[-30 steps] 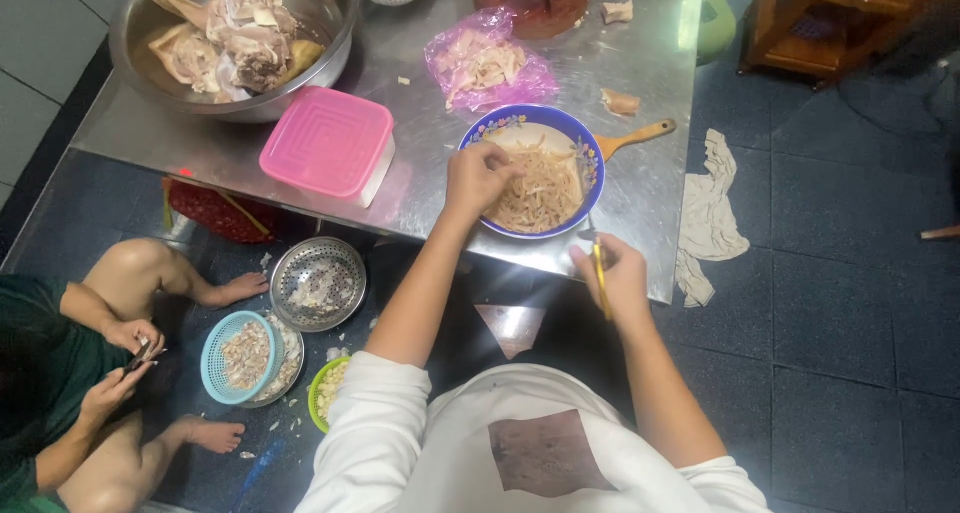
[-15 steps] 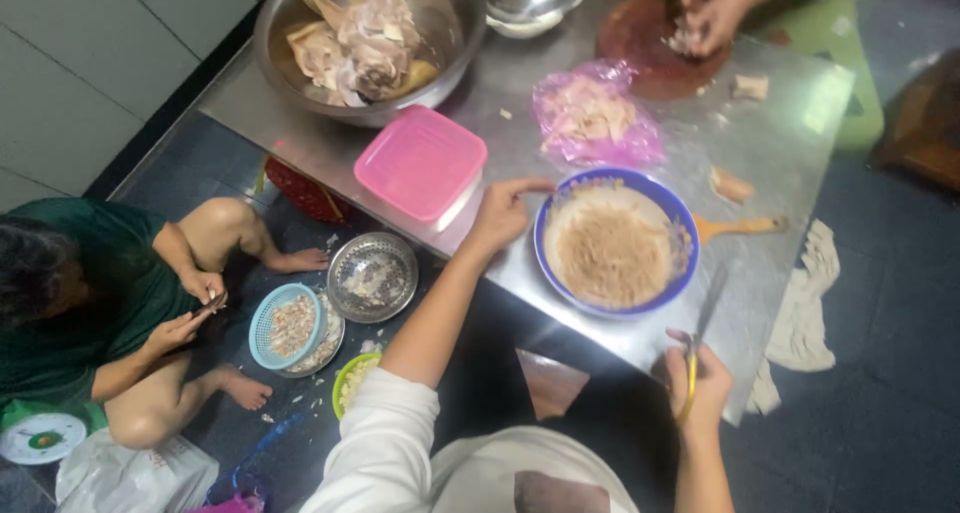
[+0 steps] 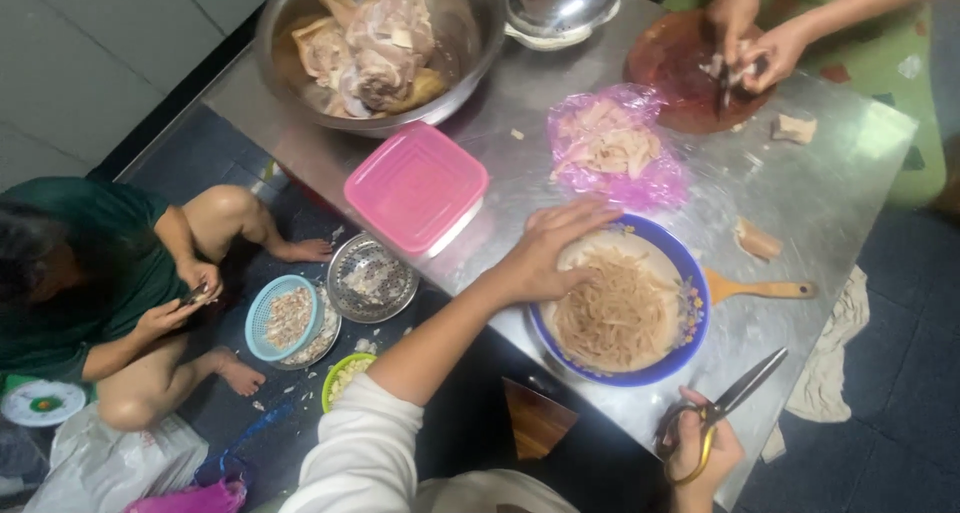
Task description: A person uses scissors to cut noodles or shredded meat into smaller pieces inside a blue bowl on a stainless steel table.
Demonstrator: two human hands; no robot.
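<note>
My left hand (image 3: 548,250) rests on the near-left rim of a blue bowl (image 3: 690,338) filled with pale shredded strips, fingers spread over the food. My right hand (image 3: 702,450) grips yellow-handled scissors (image 3: 735,398) at the steel table's (image 3: 840,203) front edge, blades pointing away toward the right. A wooden handle (image 3: 765,290) sticks out from behind the bowl.
A pink lidded box (image 3: 415,186), a large steel basin of raw meat (image 3: 380,43), a pink plastic sheet with meat strips (image 3: 615,153) and a steel lid (image 3: 560,3) sit on the table. Another person's hands (image 3: 745,58) work at a round red board. Someone sits on the floor by small baskets (image 3: 285,318).
The view has swung left and closer. My left hand slid from the bowl's far-left rim onto its near-left side, and my right hand with the scissors stays at the table's front edge.
</note>
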